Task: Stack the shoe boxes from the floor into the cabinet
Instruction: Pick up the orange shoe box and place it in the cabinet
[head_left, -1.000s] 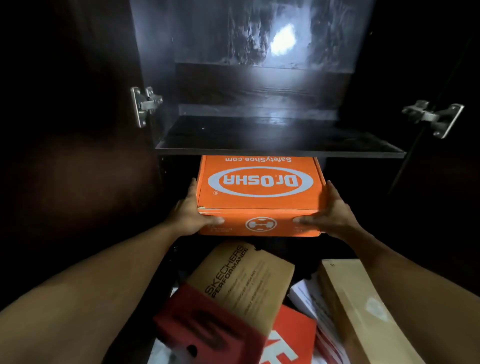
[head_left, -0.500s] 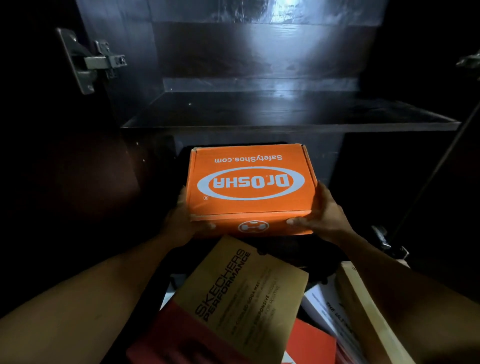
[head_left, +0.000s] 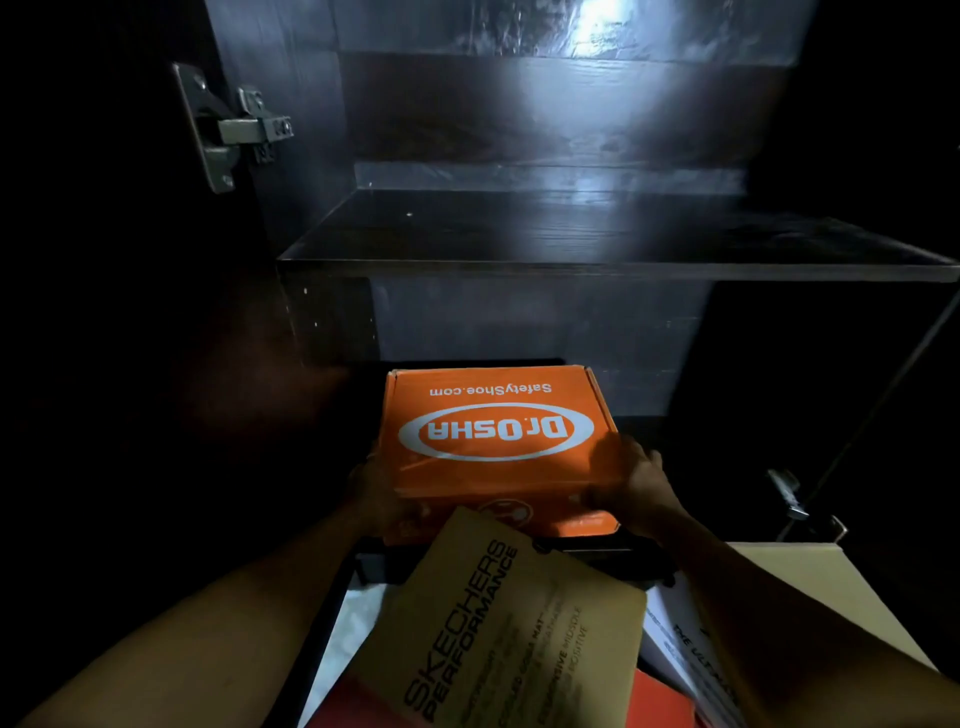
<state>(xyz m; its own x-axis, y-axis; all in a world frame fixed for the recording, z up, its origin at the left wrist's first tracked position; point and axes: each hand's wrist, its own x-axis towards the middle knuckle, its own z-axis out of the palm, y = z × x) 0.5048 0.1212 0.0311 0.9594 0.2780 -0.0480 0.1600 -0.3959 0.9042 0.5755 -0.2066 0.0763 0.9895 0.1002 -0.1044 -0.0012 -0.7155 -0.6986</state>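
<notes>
An orange Dr.Osha shoe box (head_left: 496, 436) sits low in the dark cabinet, below the shelf (head_left: 597, 244), lid up with its logo upside down to me. My left hand (head_left: 376, 493) grips its near left corner. My right hand (head_left: 631, 480) holds its near right corner, fingers over the lid edge. A tan Skechers Performance box (head_left: 498, 629) lies tilted on the floor pile just in front, covering part of the orange box's front face.
A pale beige box (head_left: 826, 587) and a white printed box (head_left: 685, 649) lie at the right of the floor pile, a red box (head_left: 660, 701) beneath. Metal hinges (head_left: 234, 130) stick out on the left door; another hinge (head_left: 789, 493) at lower right.
Both hands have carried the orange box down and forward into the lower compartment under the shelf. My view has tilted, so the shelf now appears higher above the box.
</notes>
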